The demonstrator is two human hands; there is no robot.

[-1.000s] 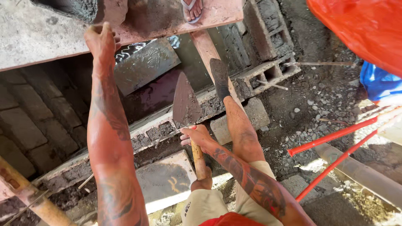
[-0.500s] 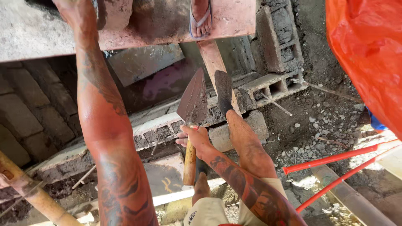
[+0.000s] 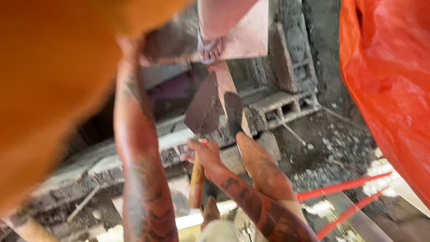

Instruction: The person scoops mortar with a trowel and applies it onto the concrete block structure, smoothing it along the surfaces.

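My right hand [image 3: 204,154] is closed around the wooden handle [image 3: 196,183] of a trowel, whose dark pointed blade [image 3: 204,110] points up and away from me. Just right of it is my own leg [image 3: 264,172], the foot in a dark sandal [image 3: 234,112] on a slanted timber. My tattooed left arm stretches up to the underside of a pinkish plank [image 3: 246,36]. My left hand [image 3: 129,49] is blurred there and half hidden by an orange blur, so its grip is unclear.
Another person's bare foot [image 3: 210,47] stands on the plank. Hollow concrete blocks [image 3: 280,103] and a mortared block course [image 3: 89,166] lie below. An orange-red tarpaulin [image 3: 385,89] fills the right side, with red rods [image 3: 342,186] over rubble.
The view has swung down and to the right and blurred. An orange blur now covers the upper left. My right hand still holds the trowel, and my left arm stays raised.
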